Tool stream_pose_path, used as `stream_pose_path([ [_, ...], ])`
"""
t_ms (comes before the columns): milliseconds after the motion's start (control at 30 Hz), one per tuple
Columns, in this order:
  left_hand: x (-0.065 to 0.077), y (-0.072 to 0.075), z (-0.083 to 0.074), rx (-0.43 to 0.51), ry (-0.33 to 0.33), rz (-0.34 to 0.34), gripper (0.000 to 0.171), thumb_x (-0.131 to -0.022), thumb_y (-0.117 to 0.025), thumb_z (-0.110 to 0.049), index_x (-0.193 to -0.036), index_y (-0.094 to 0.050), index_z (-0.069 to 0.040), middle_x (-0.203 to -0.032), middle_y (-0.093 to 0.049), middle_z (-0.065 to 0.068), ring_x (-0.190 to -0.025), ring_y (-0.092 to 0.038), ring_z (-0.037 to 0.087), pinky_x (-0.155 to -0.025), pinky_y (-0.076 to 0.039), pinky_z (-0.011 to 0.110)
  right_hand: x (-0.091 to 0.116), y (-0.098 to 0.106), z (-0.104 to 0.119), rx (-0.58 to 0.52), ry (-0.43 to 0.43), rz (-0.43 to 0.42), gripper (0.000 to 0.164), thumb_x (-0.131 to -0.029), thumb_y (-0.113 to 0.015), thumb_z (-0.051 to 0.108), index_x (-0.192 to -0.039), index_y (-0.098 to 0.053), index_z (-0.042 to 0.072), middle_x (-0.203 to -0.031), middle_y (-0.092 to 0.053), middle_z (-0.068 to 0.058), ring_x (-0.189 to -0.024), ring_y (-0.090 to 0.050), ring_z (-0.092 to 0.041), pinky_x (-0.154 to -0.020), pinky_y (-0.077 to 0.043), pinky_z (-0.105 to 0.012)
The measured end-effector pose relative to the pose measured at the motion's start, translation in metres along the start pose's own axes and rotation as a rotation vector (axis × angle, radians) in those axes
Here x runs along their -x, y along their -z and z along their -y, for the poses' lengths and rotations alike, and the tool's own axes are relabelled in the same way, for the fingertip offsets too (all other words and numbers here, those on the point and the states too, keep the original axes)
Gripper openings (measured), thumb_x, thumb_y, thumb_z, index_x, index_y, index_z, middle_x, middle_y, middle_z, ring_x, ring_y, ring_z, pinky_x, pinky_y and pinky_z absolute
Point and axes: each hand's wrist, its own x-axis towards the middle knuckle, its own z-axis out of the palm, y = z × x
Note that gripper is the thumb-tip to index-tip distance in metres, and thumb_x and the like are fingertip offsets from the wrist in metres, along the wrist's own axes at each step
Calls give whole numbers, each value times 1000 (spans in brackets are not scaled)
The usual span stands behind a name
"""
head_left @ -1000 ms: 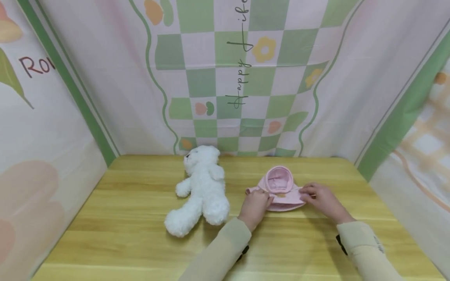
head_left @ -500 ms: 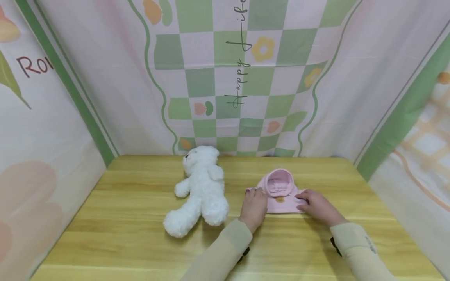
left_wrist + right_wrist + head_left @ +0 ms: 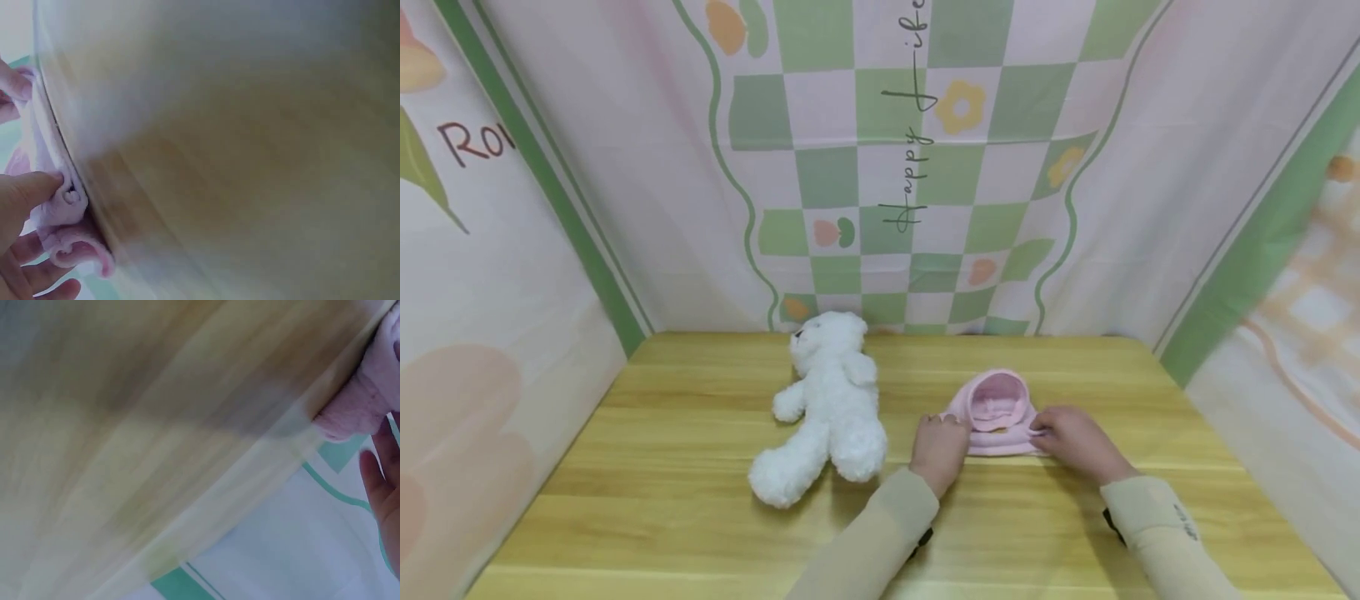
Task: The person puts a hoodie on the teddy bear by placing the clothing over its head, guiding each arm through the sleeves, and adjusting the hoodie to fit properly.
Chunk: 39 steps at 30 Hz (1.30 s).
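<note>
A small pink hoodie [image 3: 957, 403], toy-sized, lies on the table with its round hood opening facing up. My left hand [image 3: 939, 454] pinches its left side; in the left wrist view the thumb [image 3: 37, 186] presses on the folded cloth with the other fingers beneath. On the opposite side, my right hand [image 3: 1078, 443] pinches the cloth between thumb and fingers. The lower front is gathered in folds below the opening, and a brown patch shows only as a sliver. To the left lies a white teddy bear [image 3: 835, 400] on its back, touched by neither hand.
The wooden table [image 3: 655, 467] runs back to a patterned curtain [image 3: 887, 175], with more printed cloth at both sides. The bear's foot lies left of my left forearm.
My hands have drawn the hoodie slightly nearer and bunched its lower front up toward the opening, covering most of the brown patch. The bear has stayed put.
</note>
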Motion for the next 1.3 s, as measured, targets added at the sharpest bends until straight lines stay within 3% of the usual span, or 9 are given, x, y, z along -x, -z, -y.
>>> stream_pose_path([
  [133,-4,8,-2,-10,2,-42,16,-83,-68,-16,-96,-69,-25,-87,-69,-7,-75,-63,8,-65,-50,21,-2,3,3,-19,-57,2,7,-79,-71,5,-78,-67,12,-75,-62,4,-70,-57,-9,-65,-51,-30],
  [233,-11,17,-3,-10,11,-86,14,-83,-69,-16,-95,-70,-24,-85,-69,-6,-70,-61,7,-59,-49,19,-4,8,4,-7,-76,-42,6,-80,-69,5,-80,-66,10,-77,-62,1,-72,-58,-12,-66,-52,-34],
  [400,-23,38,-6,-20,40,-144,11,-84,-69,-19,-94,-71,-23,-83,-69,-7,-69,-59,5,-57,-48,17,-10,20,5,41,-56,-184,7,-79,-71,1,-82,-66,4,-80,-63,-7,-72,-61,-21,-64,-54,-38],
  [600,-32,67,-8,-8,54,-135,18,-85,-71,-21,-103,-70,-24,-91,-70,-9,-74,-61,4,-61,-50,15,-20,41,7,92,-22,-336,14,-74,-74,-2,-85,-66,-2,-83,-67,-18,-74,-65,-32,-66,-55,-46],
  [767,-39,95,-2,12,66,-132,26,-82,-73,-19,-106,-67,-23,-96,-70,-8,-80,-63,5,-65,-52,16,-33,58,12,101,-42,-402,16,-77,-73,0,-91,-67,-4,-85,-70,-22,-73,-67,-36,-66,-54,-50],
  [900,-43,118,7,25,76,-185,22,-80,-72,-14,-100,-68,-22,-92,-70,-7,-79,-64,7,-63,-53,19,-44,67,14,106,5,-495,17,-75,-74,-2,-91,-67,-5,-83,-70,-21,-71,-66,-34,-63,-53,-49],
  [1067,-45,143,28,94,116,-147,20,-85,-67,-12,-103,-67,-21,-96,-71,-5,-83,-65,11,-64,-55,24,-62,78,26,85,34,-547,16,-77,-74,-1,-91,-67,-5,-84,-69,-21,-72,-66,-33,-64,-53,-48],
  [1300,-39,157,91,358,158,-167,14,-92,-60,-14,-102,-70,-15,-100,-73,2,-91,-69,19,-75,-58,32,-98,80,66,73,111,-541,13,-79,-74,2,-90,-69,-3,-84,-70,-19,-75,-66,-32,-67,-55,-45],
])
